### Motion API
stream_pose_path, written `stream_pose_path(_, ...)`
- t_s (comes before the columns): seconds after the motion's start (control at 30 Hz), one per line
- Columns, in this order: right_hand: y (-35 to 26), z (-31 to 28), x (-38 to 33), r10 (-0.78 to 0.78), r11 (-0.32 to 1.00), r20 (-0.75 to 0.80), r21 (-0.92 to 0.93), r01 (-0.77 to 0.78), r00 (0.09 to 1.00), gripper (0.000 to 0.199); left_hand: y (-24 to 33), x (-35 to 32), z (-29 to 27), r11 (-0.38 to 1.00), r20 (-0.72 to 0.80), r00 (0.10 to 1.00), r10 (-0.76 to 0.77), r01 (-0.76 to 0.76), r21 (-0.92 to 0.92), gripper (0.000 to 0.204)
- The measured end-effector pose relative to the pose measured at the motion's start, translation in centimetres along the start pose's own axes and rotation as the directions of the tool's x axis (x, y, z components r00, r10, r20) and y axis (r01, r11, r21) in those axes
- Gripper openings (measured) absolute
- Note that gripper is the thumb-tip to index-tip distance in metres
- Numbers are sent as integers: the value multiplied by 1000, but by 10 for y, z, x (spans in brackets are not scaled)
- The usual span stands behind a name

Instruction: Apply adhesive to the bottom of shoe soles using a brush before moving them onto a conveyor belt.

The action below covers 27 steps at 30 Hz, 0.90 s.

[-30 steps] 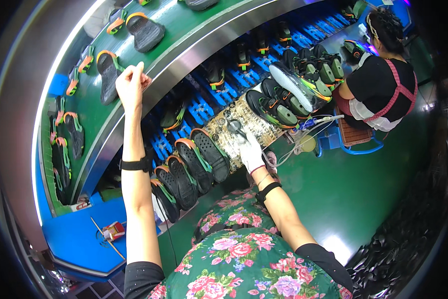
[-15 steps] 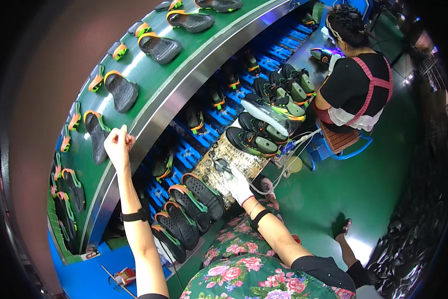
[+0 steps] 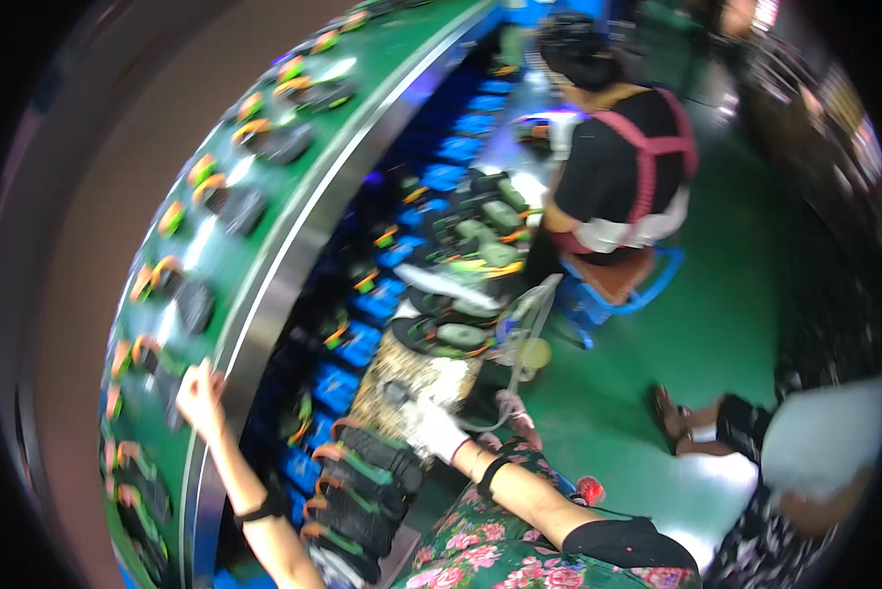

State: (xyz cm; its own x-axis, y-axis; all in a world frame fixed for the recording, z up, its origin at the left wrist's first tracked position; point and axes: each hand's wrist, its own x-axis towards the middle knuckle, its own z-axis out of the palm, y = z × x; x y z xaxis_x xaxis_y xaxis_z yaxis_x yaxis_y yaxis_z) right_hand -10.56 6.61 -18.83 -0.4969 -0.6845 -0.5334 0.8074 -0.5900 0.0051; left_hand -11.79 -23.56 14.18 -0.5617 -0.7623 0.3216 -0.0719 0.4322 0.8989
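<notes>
Left hand point(image 3: 199, 393) raised, arm extended upward, dark band at wrist, right hand point(image 3: 433, 429) in white glove, forearm stretched forward, dark wristband, grip indiscernible through blur

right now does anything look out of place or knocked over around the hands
Nothing clearly stands out. The left hand reaches up to the edge of the green conveyor, where shoe soles lie spaced in rows. The gloved right hand rests by a stack of dark soles. The picture is blurred, so fine damage would not show.

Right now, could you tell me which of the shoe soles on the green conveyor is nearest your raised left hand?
The dark sole just above-left of the left hand, at the belt's near edge; the others sit farther off.
</notes>
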Motion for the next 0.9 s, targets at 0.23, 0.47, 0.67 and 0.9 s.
stream_pose_path(0.23, 32, -5, -15, 32, 992, -204, 128, -5, 979, 61, -56, 33, -50, 910, 229, 937, 265, -321, 262, 32)
stream_pose_path(0.47, 44, -11, -32, 20, 993, -272, -103, -50, 962, 70, -7, 5, -1, 639, 161, 809, 565, -553, 535, 23)
stream_pose_path(0.67, 50, -52, -18, 119, 957, -166, -245, -157, 979, 65, -10, 3, -2, 753, 128, 891, 436, -439, 490, 25)
stream_pose_path(0.9, 57, -43, -37, 274, 959, 254, 2, -284, 927, 38, -62, 31, -46, 753, 141, 847, 512, -522, 401, 35)
